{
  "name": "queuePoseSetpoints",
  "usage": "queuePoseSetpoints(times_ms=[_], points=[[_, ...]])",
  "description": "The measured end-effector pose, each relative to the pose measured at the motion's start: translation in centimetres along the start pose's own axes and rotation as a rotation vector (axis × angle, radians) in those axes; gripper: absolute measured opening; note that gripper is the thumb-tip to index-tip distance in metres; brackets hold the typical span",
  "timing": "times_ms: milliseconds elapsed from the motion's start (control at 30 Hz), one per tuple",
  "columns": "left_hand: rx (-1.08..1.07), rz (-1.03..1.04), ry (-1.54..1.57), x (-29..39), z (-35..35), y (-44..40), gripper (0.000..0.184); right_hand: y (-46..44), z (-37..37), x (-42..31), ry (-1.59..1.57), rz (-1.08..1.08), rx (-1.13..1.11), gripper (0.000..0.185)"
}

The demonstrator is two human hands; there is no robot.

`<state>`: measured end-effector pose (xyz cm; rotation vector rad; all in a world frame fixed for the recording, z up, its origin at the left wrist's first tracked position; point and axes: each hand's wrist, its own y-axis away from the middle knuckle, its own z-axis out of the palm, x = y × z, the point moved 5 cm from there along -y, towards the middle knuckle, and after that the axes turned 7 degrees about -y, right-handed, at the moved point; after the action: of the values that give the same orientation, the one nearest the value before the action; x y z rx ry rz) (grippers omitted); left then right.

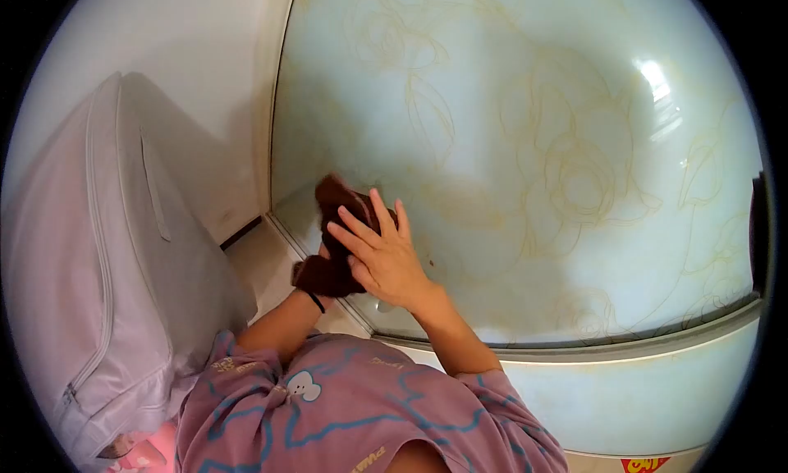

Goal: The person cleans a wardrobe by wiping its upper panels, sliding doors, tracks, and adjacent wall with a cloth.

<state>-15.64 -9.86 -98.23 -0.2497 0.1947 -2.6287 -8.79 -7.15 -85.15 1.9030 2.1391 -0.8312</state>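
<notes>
I'm handling brown cloth near the patterned panel's lower-left corner, right hand spread against it, left hand mostly covered, grip can't tell; next probably needs steady support.

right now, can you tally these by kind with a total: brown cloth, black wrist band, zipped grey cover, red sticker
brown cloth: 1
black wrist band: 1
zipped grey cover: 1
red sticker, partly cut off at the bottom edge: 1
Total: 4
</notes>
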Motion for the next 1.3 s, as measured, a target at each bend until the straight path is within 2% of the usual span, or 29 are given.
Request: queuePoseSetpoints(times_ms=[33, 100, 133, 200, 233, 300, 333, 400, 467, 533, 600, 633, 733, 800, 833, 900, 933, 1000, 1033, 1067, 1100, 1167, 1233, 1267, 1300], points=[[-0.062, 0.048, 0.087, -0.3, 0.6, 0.0, 0.041, 0.1, 0.2, -0.8, 0.217, -0.042, -0.038, 0.052], [-0.008, 0.018, -0.098, 2.6, 0.1, -1.6, 0.04, 0.7, -0.2, -1.8, 0.108, -0.026, 0.044, 0.05], [0.185, 0.163, -0.174, 4.5, -0.1, -2.5, 0.036, 2.0, -1.3, -2.1, 0.029, 0.004, 0.083, 0.049], [0.321, 0.328, -0.423, 9.8, -0.9, -4.7, 0.026, 5.1, -3.1, -3.1, -0.088, 0.039, 0.152, 0.047], [0.332, 0.41, -0.588, 13.3, -1.2, -6.2, 0.024, 7.0, -4.0, -3.8, -0.126, 0.042, 0.181, 0.046], [0.281, 0.558, -0.994, 18.9, -1.7, -10.7, 0.024, 10.0, -5.6, -5.5, -0.012, -0.013, 0.304, 0.04], [0.497, 0.342, -0.658, 18.4, 2.1, -10.9, 0.026, 11.4, -6.5, -6.4, 0.072, -0.019, 0.329, 0.037], [0.601, 0.38, -0.967, 15.6, 0.1, -16.5, 0.046, 18.8, -9.9, -5.3, 0.209, -0.023, 0.442, 0.031], [0.71, 0.653, -1.379, 15.4, -6.4, -22.9, 0.053, 22.0, -11.9, -6.1, 0.357, -0.022, 0.593, 0.023], [0.787, 0.884, -1.498, 11.2, -2.1, -21.6, 0.054, 25.6, -13.7, -6.4, 0.464, -0.05, 0.753, 0.02], [0.348, 0.851, -1.445, 4.9, 9.3, -15.0, 0.055, 28.5, -16.5, -6.1, 0.513, -0.096, 0.868, 0.024], [0.528, 1.022, -1.62, 0.5, 7.4, -14.0, 0.061, 29.6, -17.3, -5.9, 0.525, -0.125, 0.923, 0.025], [-0.089, 0.915, -1.474, -9.5, 9.3, -8.5, 0.047, 30.5, -18.8, -4.8, 0.655, -0.161, 1.002, 0.026], [-0.565, 1.215, -2.153, -11.9, 10.4, -5.8, 0.03, 29.6, -18.8, -4.8, 0.822, -0.175, 0.98, 0.026], [-0.656, 1.315, -2.098, -11.6, 10.8, -6.1, 0.026, 29.2, -19.0, -4.9, 0.817, -0.181, 0.991, 0.026], [-0.991, 1.749, -2.387, -9.0, 10.5, -7.5, 0.039, 27.8, -18.9, -5.3, 1.083, -0.191, 0.951, 0.026], [-0.814, 1.344, -2.489, -6.5, 11.4, -9.1, 0.04, 27.2, -19.1, -5.6, 1.09, -0.201, 0.965, 0.026], [-0.425, 1.33, -2.162, -1.1, 13.1, -13.4, 0.044, 26.2, -19.2, -6.0, 1.142, 0.052, 1.055, 0.032], [-0.176, 1.412, -2.052, 2.4, 12.9, -15.8, 0.047, 26.0, -19.2, -5.8, 1.161, 0.19, 1.096, 0.036], [0.052, 1.464, -1.91, 5.9, 12.6, -18.1, 0.05, 25.8, -19.0, -4.9, 1.03, 0.264, 1.108, 0.043], [0.316, 1.286, -2.04, 10.0, 11.4, -19.9, 0.054, 25.2, -18.8, -4.7, 1.042, 0.271, 1.123, 0.043], [0.304, 1.371, -1.927, 15.1, 13.0, -21.2, 0.052, 23.9, -19.3, -2.8, 1.168, 0.506, 1.09, 0.047], [0.463, 1.215, -1.178, 20.8, 9.7, -23.8, 0.059, 24.1, -19.4, -1.1, 1.302, 0.507, 1.102, 0.051], [0.596, 0.859, -0.885, 23.0, 6.0, -25.5, 0.062, 23.6, -19.1, -0.9, 1.432, 0.49, 1.083, 0.052], [0.818, 0.823, -0.79, 23.6, 5.3, -25.5, 0.063, 23.2, -18.7, -0.8, 1.557, 0.482, 1.05, 0.052]])
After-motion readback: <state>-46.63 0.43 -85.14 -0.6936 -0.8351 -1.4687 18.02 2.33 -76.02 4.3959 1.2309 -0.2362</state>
